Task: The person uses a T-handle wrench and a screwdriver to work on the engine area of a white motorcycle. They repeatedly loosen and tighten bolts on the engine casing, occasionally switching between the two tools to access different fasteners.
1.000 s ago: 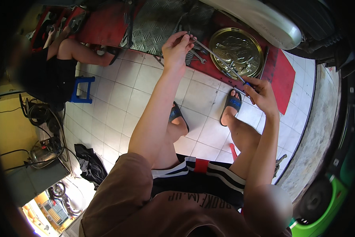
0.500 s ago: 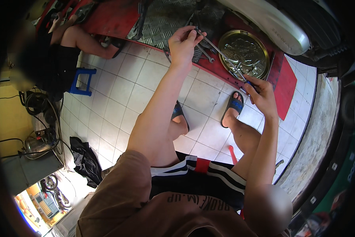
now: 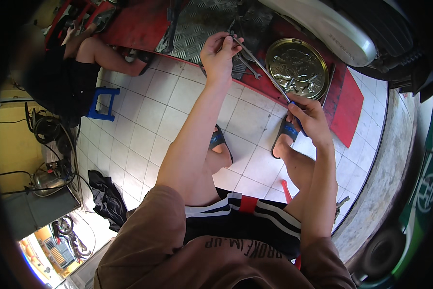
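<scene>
My right hand (image 3: 311, 120) is closed around the blue handle of a long screwdriver (image 3: 262, 63), whose metal shaft slants up and to the left. At the far end of the shaft, my left hand (image 3: 218, 59) pinches near the tip. A small dark piece shows between those fingers, too small to name. Below the shaft, close to my left fingers, a spanner (image 3: 251, 70) lies on the red platform's edge. To the right of the shaft sits a round gold tray (image 3: 322, 54) with an embossed pattern, several small metal parts (image 3: 293, 87) resting in it.
The red platform (image 3: 344, 113) has a metal tread plate (image 3: 190, 41) on top. A motorcycle's silver cover (image 3: 334, 33) overhangs at the upper right. At the left, another person (image 3: 64, 82) sits by a blue stool (image 3: 103, 103). Black cloth (image 3: 105, 197) lies on the tiled floor.
Both hands have shifted a little to the left with the screwdriver, the right one more. Its shaft now stands steeper, and the blue handle shows more below my right fingers.
</scene>
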A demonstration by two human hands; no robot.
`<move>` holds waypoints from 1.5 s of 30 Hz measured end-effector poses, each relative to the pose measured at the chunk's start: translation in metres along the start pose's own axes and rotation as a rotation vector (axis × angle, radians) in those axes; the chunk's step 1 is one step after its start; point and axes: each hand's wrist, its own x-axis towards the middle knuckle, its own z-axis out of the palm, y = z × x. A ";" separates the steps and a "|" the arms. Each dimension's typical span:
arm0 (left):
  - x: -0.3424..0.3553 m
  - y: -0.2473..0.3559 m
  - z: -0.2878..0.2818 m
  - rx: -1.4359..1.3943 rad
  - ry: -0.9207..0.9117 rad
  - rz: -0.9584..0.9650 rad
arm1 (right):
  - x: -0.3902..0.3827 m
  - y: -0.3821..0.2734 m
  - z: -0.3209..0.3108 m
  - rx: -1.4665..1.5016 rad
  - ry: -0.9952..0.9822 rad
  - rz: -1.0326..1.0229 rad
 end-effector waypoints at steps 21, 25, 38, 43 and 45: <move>0.001 0.015 0.001 0.740 0.122 0.471 | -0.005 -0.006 0.010 0.077 -0.105 0.031; 0.001 0.026 -0.006 0.787 0.183 0.512 | -0.004 -0.006 0.026 0.094 -0.083 0.058; 0.004 0.023 -0.002 0.810 0.136 0.511 | 0.001 -0.001 0.022 0.037 -0.077 0.056; 0.001 0.020 -0.006 0.803 0.103 0.413 | -0.001 0.004 0.021 -0.100 -0.002 -0.004; -0.002 0.017 -0.001 0.803 0.117 0.387 | -0.002 0.009 0.017 -0.199 0.027 -0.054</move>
